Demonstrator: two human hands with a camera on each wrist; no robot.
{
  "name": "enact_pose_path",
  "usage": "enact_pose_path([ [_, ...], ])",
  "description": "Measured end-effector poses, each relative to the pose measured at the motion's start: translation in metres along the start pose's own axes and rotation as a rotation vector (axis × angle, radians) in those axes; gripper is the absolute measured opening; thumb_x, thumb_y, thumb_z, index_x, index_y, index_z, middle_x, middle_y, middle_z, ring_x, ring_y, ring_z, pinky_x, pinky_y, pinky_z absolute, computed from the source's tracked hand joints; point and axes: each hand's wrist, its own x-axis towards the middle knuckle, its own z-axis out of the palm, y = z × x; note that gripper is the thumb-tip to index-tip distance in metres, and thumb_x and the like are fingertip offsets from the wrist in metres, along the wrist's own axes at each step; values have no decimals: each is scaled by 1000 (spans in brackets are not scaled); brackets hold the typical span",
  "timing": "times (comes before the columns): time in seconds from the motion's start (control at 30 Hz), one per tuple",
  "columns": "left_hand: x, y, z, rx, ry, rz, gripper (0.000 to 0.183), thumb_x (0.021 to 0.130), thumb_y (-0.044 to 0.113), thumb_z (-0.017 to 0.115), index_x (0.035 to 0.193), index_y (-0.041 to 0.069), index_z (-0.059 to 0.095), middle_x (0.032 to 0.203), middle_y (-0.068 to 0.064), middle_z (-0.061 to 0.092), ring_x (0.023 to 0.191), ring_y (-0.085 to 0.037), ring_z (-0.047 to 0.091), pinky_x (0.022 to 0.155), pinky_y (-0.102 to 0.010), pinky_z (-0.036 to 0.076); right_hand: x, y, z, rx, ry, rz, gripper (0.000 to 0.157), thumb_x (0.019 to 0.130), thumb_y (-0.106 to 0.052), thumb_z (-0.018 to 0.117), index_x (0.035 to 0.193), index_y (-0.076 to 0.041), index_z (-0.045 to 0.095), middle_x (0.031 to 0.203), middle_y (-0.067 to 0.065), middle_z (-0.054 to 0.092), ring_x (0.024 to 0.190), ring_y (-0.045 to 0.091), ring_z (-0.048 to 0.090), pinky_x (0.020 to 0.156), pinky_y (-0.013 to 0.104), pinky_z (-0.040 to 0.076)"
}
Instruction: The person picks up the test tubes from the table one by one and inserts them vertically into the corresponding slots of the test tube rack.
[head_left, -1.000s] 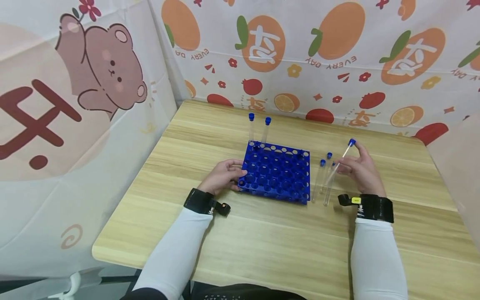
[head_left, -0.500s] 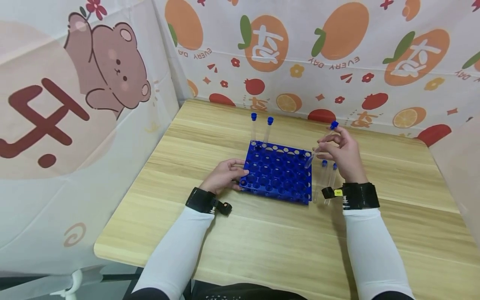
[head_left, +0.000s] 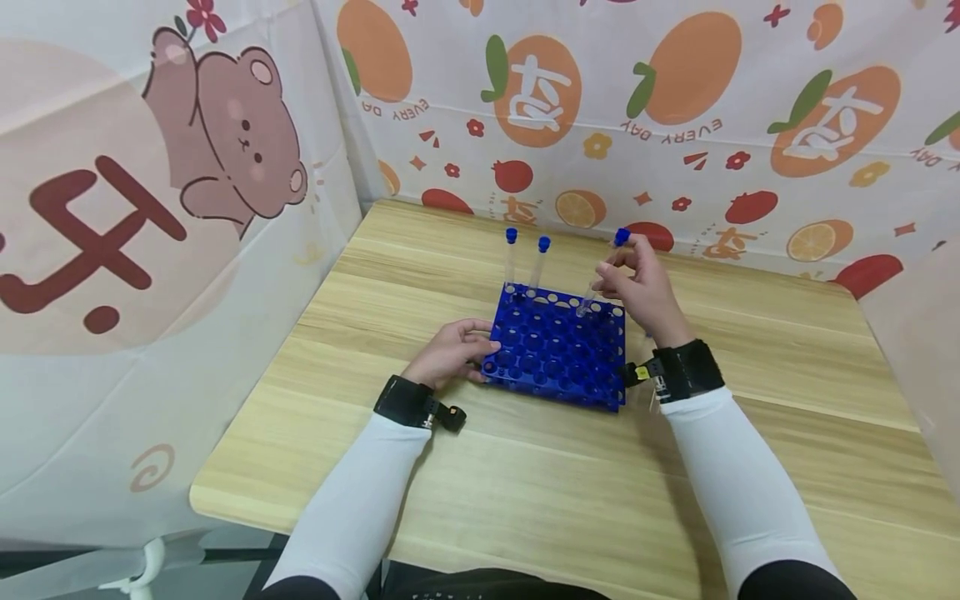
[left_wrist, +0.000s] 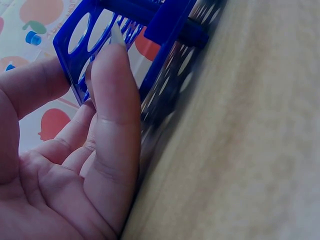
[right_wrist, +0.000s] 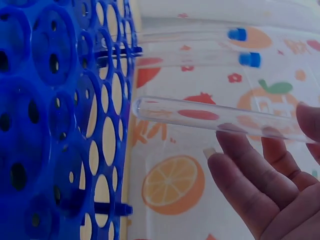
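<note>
A blue test tube rack (head_left: pixel 555 346) stands on the table. My left hand (head_left: pixel 446 352) grips its left end; in the left wrist view the thumb (left_wrist: pixel 116 95) lies along one side, with fingers at the rack's edge. My right hand (head_left: pixel 643 287) pinches a clear test tube (right_wrist: pixel 200 114) with a blue cap, tilted over the rack's back row. In the right wrist view its rounded bottom is right at the holes. Two capped test tubes, one at the back left corner (head_left: pixel 511 260) and one beside it (head_left: pixel 539 265), stand in the back row.
More capped tubes lie right of the rack, mostly hidden behind my right wrist and its camera (head_left: pixel 636 373). A printed curtain (head_left: pixel 465 75) hangs along the table's back and left sides. The wooden table's (head_left: pixel 487 500) front edge is near my body.
My right hand has carried the test tube leftward, from beside the loose tubes to above the rack's back row. The left hand keeps its grip on the rack.
</note>
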Motion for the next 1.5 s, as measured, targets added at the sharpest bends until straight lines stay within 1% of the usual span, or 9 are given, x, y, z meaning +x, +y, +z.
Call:
enact_pose_path([
  [0.23,1,-2,1,3,-2,-6,40,93,9,67,130,6,54,93,-4,68,69,-16,61,56,-31,61,10,-2,12,-38,-30,31,39,100,-40,54,129,-19,37,104,21,63,88,38,71,83,48,61],
  [0.4,0,-2,1,13,4,-10,40,92,9,67,131,7,53,95,-5,68,70,-16,61,56,-31,61,17,-5,18,-53,-46,37,47,100,-42,53,138,-20,36,99,22,66,88,38,72,82,41,62],
  [0.57,1,-3,1,13,3,-9,41,93,10,67,131,7,53,96,-5,68,71,-17,62,57,-31,62,23,-6,25,-81,-41,28,46,101,-39,52,140,-19,36,102,20,67,91,37,72,81,35,62],
  [0.73,1,-4,1,7,-10,-1,43,93,10,67,132,5,52,95,-4,68,71,-16,62,57,-31,62,26,-5,31,-114,-45,38,40,102,-34,53,136,-18,38,109,20,68,93,32,72,82,38,62],
  [0.9,0,-4,1,11,-11,1,44,93,10,67,134,4,51,95,-4,67,71,-16,62,57,-30,62,28,-4,35,-173,-86,50,41,102,-29,55,138,-17,39,112,21,69,95,35,71,85,46,60],
  [1.07,0,-3,2,3,-11,3,43,93,9,67,133,4,52,93,-3,68,69,-16,62,56,-30,61,30,-3,38,-291,-125,63,34,99,-31,59,126,-14,45,107,17,71,93,36,71,85,49,61],
  [1.17,0,-3,1,3,-9,3,42,93,9,66,132,5,52,93,-3,68,69,-16,61,56,-30,61,30,-2,40,-343,-139,57,26,99,-31,60,112,-12,47,103,15,72,91,34,71,80,47,61],
  [1.27,1,-3,1,4,-4,0,40,93,9,66,130,6,53,93,-4,68,69,-16,61,56,-30,61,31,0,42,-374,-143,58,23,98,-31,61,106,-12,49,101,12,71,89,31,70,75,43,60],
  [1.5,2,-2,-1,8,3,1,40,93,10,66,130,6,54,95,-5,68,71,-16,62,57,-30,62,36,-2,42,-459,-142,63,25,96,-30,64,106,-9,54,100,10,66,90,25,64,75,39,57],
])
